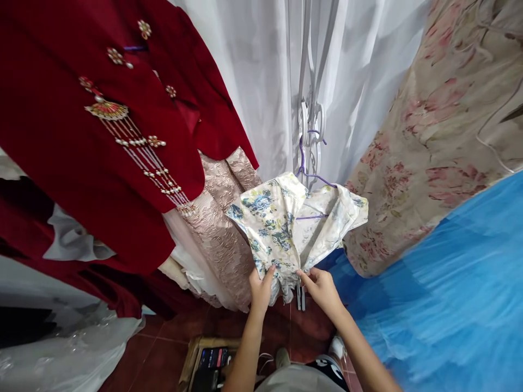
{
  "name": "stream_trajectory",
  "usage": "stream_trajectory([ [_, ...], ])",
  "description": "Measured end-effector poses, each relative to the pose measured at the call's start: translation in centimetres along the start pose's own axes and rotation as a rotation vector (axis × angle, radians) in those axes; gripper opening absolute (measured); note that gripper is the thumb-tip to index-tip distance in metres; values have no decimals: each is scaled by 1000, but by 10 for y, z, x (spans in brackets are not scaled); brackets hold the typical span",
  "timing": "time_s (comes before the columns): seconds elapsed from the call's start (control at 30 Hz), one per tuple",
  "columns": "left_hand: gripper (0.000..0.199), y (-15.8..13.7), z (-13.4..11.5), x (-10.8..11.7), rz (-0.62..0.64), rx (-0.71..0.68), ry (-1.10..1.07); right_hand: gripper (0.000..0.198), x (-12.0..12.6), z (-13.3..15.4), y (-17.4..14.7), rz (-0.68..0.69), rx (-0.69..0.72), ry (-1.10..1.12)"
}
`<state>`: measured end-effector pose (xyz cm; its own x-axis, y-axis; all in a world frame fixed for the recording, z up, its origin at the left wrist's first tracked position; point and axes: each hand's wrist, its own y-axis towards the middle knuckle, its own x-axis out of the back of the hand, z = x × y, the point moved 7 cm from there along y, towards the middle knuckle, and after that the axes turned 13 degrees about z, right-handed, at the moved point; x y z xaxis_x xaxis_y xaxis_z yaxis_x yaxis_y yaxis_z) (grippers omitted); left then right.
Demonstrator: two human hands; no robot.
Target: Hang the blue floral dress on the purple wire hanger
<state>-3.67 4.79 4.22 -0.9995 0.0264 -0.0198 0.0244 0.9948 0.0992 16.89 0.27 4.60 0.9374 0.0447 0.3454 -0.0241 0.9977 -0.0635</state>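
Note:
A small cream blouse printed with blue and yellow-green flowers hangs on a purple hanger in front of me. Its front is partly open, so the hanger's bar shows inside. With thumb and fingers, my left hand pinches the blouse's lower left side. My right hand grips the fabric at the front opening near the gathered hem. The hanger's purple hook sits among white plastic links hanging against the white curtain.
A dark red velvet jacket with beaded brooches and a pink brocade garment hang at left. A floral beige garment and blue tulle are at right. Below, a phone lies on a wooden stool or box on the red tiled floor.

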Motion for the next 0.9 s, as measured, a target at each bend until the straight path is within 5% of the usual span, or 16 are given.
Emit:
stream_trajectory([
  [0.1, 42, -15, -11, 7, -288, -290, 181, 57, 6, 2, -5, 74, -49, -93],
  [0.17, 36, -28, -19, -7, -326, -470, 313, 58, 10, 1, -8, 80, -71, -112],
  [0.3, 18, -34, -9, -72, 212, -450, 379, 57, 11, -7, -14, 14, -100, 161],
  [0.37, 24, -36, 1, -93, 350, -356, 308, 59, 8, -11, -18, -29, -95, 351],
  [0.5, 39, -37, 13, -111, 444, -240, 196, 58, 4, -14, -28, -66, -107, 631],
  [0.63, 35, -38, 14, -119, 577, -281, 194, 52, -1, -14, -38, -48, -147, 846],
  [0.77, 9, -36, 12, -117, 537, -310, 249, 50, -11, -13, -48, -22, -153, 940],
  [0.9, 15, -42, 7, -116, 513, -391, 349, 52, -5, -12, -53, -46, -142, 866],
])
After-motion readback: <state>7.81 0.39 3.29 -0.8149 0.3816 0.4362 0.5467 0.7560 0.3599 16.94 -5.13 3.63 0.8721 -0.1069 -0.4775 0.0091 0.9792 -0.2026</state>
